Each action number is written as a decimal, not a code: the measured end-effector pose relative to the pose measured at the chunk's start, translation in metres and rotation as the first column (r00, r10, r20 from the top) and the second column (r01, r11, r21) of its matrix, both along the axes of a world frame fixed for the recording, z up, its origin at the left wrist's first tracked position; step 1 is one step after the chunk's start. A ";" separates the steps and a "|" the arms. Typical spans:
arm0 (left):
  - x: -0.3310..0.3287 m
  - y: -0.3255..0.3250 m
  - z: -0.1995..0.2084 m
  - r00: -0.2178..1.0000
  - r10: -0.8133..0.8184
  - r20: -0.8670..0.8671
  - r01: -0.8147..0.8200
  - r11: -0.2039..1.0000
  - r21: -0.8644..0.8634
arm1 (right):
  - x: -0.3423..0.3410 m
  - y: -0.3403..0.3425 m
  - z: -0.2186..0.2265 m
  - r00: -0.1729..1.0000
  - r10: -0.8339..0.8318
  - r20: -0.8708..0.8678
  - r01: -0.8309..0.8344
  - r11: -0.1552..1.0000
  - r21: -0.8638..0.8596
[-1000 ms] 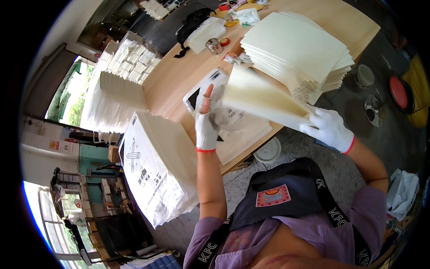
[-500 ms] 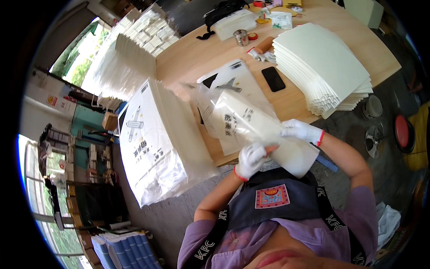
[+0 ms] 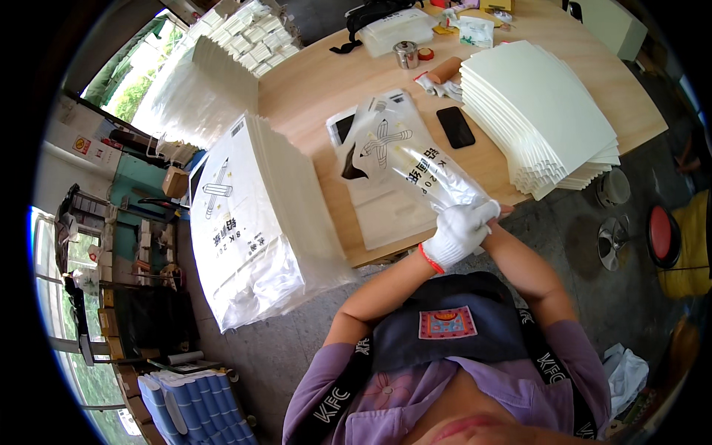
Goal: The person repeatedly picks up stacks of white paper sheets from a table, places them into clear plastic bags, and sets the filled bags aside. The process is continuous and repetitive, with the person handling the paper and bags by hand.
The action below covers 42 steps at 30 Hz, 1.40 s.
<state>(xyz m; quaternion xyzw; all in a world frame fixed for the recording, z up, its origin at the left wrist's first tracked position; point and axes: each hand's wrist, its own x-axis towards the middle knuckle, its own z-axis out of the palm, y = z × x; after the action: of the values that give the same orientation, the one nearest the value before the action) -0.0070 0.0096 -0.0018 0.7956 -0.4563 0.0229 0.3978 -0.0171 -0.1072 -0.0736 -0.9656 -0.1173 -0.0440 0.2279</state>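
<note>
My left hand, in a white glove with a red cuff and bare fingertips, closes on the lower end of a clear printed plastic bag. The bag, printed with crossed pencils and dark lettering, slants up and left over the table. From the right, my right forearm comes up to the same end of the bag; its hand is hidden behind the left glove and the bag. Beneath the bag lie flat printed packages. At the left stands a thick stack of filled printed bags.
A tall stack of white sheets stands on the table's right, beside a black phone. Farther back are a metal canister, a spare glove and a plastic box. More plastic-wrapped stock stands far left.
My left hand has moved up and right, across my right hand. The bag has swung upright with its print facing up. The white roll of sheets near my lap no longer shows there.
</note>
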 end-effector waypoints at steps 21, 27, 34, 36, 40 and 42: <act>-0.043 0.166 -0.128 0.309 0.606 -0.733 -0.874 0.484 0.032 | -0.055 0.001 -0.004 0.966 -0.151 -0.208 0.049 0.902 -0.428; -0.093 0.191 -0.111 0.589 0.420 -0.691 -0.571 0.821 0.013 | -0.113 -0.004 0.013 0.964 0.050 -0.263 -0.147 0.920 -0.362; -0.061 0.173 -0.144 0.595 0.652 -0.470 -0.603 0.749 0.274 | -0.069 -0.036 0.006 0.990 0.129 -0.061 -0.142 0.870 -0.473; -0.085 0.193 -0.160 0.510 0.627 -0.589 -0.424 0.779 0.462 | -0.111 -0.044 -0.028 0.891 -0.003 -0.454 -0.161 0.933 -0.321; -0.102 0.211 -0.227 0.290 0.271 -0.918 -0.802 0.592 -0.078 | -0.106 -0.088 -0.062 0.902 0.025 -0.430 -0.035 0.999 -0.017; -0.084 0.199 -0.229 -0.076 0.111 -0.991 -0.886 0.448 0.118 | -0.079 -0.085 -0.080 0.718 -0.145 -0.681 0.475 0.817 0.327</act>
<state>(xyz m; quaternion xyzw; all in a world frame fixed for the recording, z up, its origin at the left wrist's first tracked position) -0.0911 0.2083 -0.2312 0.5528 0.3053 -0.1550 0.7597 -0.0966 -0.1925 -0.1537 -0.8408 0.1497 0.2134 0.4744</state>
